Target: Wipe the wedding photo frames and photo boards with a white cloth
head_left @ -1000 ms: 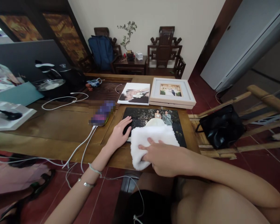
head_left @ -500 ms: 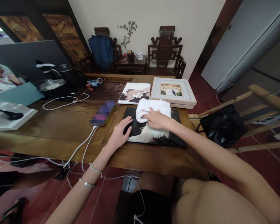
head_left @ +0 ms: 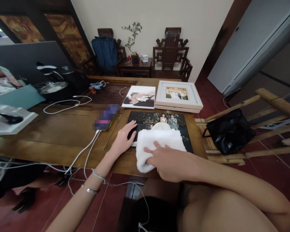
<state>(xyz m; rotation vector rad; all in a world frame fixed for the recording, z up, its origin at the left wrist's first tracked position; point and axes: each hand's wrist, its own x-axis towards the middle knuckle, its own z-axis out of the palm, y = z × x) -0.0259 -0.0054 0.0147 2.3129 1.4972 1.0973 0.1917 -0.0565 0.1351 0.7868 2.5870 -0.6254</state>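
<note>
A dark photo panel (head_left: 145, 120) with a wedding couple printed on it lies flat on the wooden table. My left hand (head_left: 125, 137) rests on its left edge, fingers stretched out and holding nothing. Over the panel's near part and front edge lies a folded white towel (head_left: 164, 138). My right hand (head_left: 170, 161) presses on this towel and grips it, with part of the cloth folded round the fingers. The towel hides the lower middle of the picture.
Behind the panel lie a white photo print (head_left: 139, 100) and a pale framed picture (head_left: 195, 96). A phone (head_left: 106, 117) with white cables (head_left: 91, 145) sits to the left. A bamboo chair (head_left: 268, 96) with a black bag (head_left: 229, 130) stands at the right.
My right hand has drawn the towel toward me, from the panel's far edge to its near edge, uncovering the printed couple. My left hand has stayed in place.
</note>
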